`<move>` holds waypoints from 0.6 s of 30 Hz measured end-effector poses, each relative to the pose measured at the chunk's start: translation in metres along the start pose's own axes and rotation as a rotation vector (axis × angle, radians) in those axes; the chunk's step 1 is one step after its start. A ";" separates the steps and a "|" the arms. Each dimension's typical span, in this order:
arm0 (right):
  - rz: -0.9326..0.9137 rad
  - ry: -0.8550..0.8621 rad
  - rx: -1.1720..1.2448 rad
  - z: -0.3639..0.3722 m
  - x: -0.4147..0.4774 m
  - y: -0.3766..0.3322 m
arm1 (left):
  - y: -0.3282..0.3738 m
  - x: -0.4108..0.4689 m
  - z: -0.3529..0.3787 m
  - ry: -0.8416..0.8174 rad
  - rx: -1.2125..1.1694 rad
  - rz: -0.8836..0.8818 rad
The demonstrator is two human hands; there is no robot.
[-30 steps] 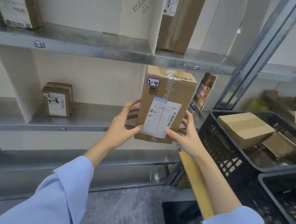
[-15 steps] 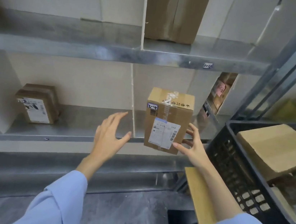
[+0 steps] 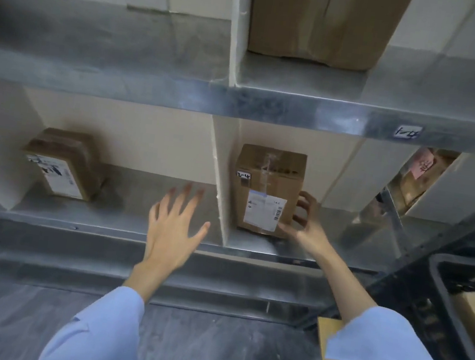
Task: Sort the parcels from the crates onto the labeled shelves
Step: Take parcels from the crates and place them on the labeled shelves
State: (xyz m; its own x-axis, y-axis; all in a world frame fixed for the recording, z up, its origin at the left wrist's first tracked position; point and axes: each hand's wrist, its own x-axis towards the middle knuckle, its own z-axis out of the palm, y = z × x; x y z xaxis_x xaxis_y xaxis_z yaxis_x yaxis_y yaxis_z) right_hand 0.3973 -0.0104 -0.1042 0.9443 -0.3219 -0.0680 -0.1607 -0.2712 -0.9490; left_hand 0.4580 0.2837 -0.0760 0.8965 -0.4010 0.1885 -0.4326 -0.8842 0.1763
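Grey galvanised metal shelving (image 3: pixel 103 227) fills the view, split into bays by a white upright divider panel (image 3: pixel 224 178); a black plastic crate (image 3: pixel 440 285) edges in at the right.

The tall brown cardboard parcel with a white shipping label (image 3: pixel 268 190) stands upright in the middle-shelf bay right of the divider, close beside it and near the front lip; whether its base sits fully flat I cannot tell. The right hand (image 3: pixel 304 225) grips its lower right side, thumb on the label face and fingers curled round the edge; the left hand (image 3: pixel 174 226) hangs in front of the neighbouring bay with fingers spread, holding nothing.

Risks, as I judge them: the parcel is tall for its footprint and held by 1 hand low down, so letting go before it settles could tip it forward off the shelf; a careless pull-out could drag it with the fingers. Its small handwritten tag (image 3: pixel 243 175) seems to read 2-4, while the only visible shelf sticker (image 3: pixel 407 132), on the rail above, looks like 1-4; this bay's own label is not visible, so a wrong bay is possible. The spread left hand could also knock the thin divider.
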 end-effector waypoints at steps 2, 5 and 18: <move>-0.006 0.006 0.017 0.003 0.014 0.006 | 0.000 0.003 -0.001 -0.004 0.014 -0.011; -0.001 0.021 0.028 0.004 0.031 0.016 | -0.001 0.005 -0.001 -0.013 0.033 -0.012; 0.047 0.028 -0.228 -0.006 0.008 0.005 | -0.002 -0.011 -0.012 -0.029 0.032 0.017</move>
State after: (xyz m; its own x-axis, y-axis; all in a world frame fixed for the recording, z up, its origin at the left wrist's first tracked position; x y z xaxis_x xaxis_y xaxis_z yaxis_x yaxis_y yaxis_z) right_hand 0.4023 -0.0199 -0.1078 0.9263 -0.3637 -0.0989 -0.2685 -0.4524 -0.8504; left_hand 0.4478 0.2932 -0.0669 0.8916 -0.4226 0.1627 -0.4450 -0.8842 0.1418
